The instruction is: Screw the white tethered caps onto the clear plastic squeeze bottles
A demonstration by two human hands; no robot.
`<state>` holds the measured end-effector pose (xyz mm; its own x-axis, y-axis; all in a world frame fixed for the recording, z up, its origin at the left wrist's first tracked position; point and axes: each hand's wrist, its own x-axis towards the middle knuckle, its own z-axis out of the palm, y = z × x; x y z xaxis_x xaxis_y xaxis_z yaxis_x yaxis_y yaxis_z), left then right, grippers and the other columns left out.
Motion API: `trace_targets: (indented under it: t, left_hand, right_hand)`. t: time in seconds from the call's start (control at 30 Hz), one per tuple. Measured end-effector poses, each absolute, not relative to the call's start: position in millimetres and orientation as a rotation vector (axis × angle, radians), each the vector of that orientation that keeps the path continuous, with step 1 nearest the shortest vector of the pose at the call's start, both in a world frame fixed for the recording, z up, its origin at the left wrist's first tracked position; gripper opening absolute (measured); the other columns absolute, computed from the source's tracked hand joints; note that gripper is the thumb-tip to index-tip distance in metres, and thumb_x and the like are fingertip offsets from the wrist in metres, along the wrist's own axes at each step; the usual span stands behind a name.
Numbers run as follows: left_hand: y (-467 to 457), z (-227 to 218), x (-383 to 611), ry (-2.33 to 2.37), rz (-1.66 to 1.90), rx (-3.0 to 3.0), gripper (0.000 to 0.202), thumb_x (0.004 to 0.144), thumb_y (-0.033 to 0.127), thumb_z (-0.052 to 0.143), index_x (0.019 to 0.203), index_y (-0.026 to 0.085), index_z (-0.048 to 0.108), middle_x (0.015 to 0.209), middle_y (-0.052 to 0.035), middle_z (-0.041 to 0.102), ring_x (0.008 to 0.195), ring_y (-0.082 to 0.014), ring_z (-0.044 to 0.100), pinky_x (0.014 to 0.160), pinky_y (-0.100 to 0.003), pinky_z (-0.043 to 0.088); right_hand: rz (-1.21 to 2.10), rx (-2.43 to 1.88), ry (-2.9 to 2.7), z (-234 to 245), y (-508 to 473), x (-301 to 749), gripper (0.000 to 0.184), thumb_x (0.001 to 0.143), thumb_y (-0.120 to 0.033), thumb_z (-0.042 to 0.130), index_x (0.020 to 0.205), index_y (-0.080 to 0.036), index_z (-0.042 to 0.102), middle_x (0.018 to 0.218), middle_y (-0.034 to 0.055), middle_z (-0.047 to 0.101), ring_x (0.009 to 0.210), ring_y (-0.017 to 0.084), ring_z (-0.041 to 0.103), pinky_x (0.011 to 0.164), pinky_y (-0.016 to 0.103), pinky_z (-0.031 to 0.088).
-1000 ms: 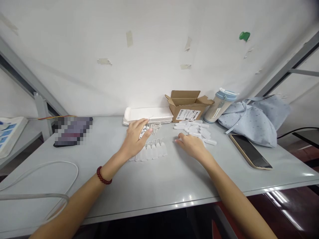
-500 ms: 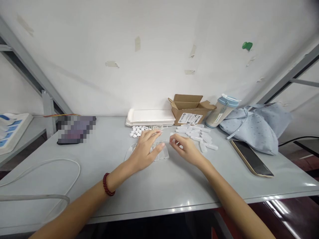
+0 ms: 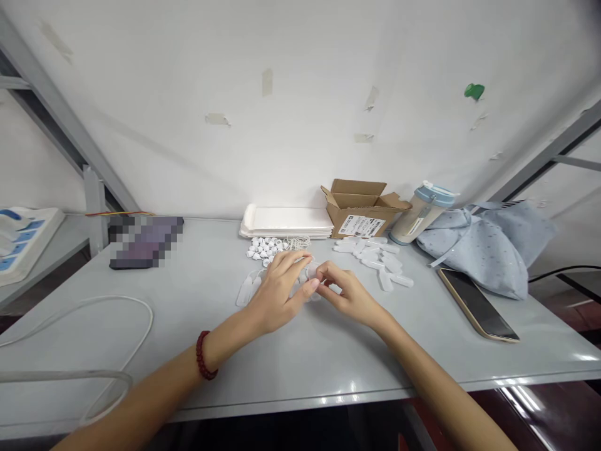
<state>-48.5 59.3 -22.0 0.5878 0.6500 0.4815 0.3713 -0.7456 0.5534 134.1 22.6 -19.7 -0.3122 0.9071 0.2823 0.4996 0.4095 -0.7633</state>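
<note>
My right hand (image 3: 347, 293) pinches a small translucent plastic piece (image 3: 312, 269) between thumb and fingertips. Close beside it, my left hand (image 3: 280, 291) has its fingers stretched out and its thumb apart, the thumb tip near the piece. Whether the left thumb presses on it is hard to see. Under and left of the left hand lie clear flat plastic sleeves (image 3: 245, 292), partly covered. White cords (image 3: 298, 242) and a pile of small white caps (image 3: 263, 248) sit just beyond the fingers. More loose translucent pieces (image 3: 370, 254) are scattered to the right.
Against the wall stand a stack of white trays (image 3: 288, 222) and an open cardboard box (image 3: 359, 213). A tumbler (image 3: 422, 213), a light-blue cloth bag (image 3: 483, 250) and a phone (image 3: 479, 305) are at the right. A white cable (image 3: 150, 313) and a blurred dark item (image 3: 148, 243) lie left.
My right hand has moved left with the translucent piece, bringing its fingertips up to my left thumb. My left hand keeps much the same shape. The whole view has shifted slightly.
</note>
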Motion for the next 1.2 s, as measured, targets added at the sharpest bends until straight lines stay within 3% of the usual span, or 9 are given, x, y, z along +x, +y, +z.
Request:
trace_targets:
  t: [0.23,0.6,1.0,1.2]
  left_hand:
    - [58.5,-22.6,-48.0,0.752,1.079,2.467,0.033,0.091,0.031,0.046,0.121,0.020,0.053,0.126,-0.0103,0.052,0.120,-0.0265,0.042,0.101,-0.048,0.038]
    - [58.1,-25.8,-47.5,0.591,1.142,2.617,0.041,0.089,0.027,0.048,0.129,0.017,0.044,0.126,-0.0141,0.053,0.120,-0.0274,0.046,0.100,-0.048,0.040]
    - [58.0,-28.5,-48.3,0.546,1.168,2.529,0.039,0.090,0.023,0.047,0.128,0.018,0.045,0.129,-0.0144,0.051,0.120,-0.0264,0.048,0.099,-0.047,0.044]
    - [58.1,-29.7,-47.6,0.490,1.243,2.571,0.037,0.089,0.019,0.047,0.126,0.017,0.047,0.128,-0.0148,0.052,0.121,-0.0254,0.048,0.099,-0.045,0.045]
  right_hand:
    - [0.780,-1.242,-1.852,-20.8,25.0,134.1,0.011,0.090,-0.030,0.046,0.093,-0.022,0.038,0.076,-0.0010,0.056,0.069,0.014,0.055,0.067,0.029,0.045]
    - [0.726,-1.278,-1.830,-22.0,25.2,134.7,0.041,0.089,-0.030,0.047,0.125,-0.021,0.030,0.072,-0.0027,0.056,0.064,0.013,0.052,0.062,0.026,0.043]
    - [0.690,-1.236,-1.852,-22.5,25.7,134.6,0.037,0.089,-0.031,0.049,0.124,-0.022,0.040,0.070,-0.0026,0.055,0.066,0.013,0.052,0.069,0.029,0.046]
    - [0.654,-1.250,-1.822,-24.5,26.6,135.7,0.034,0.088,-0.031,0.050,0.119,-0.022,0.042,0.069,-0.0029,0.054,0.064,0.013,0.051,0.064,0.028,0.046]
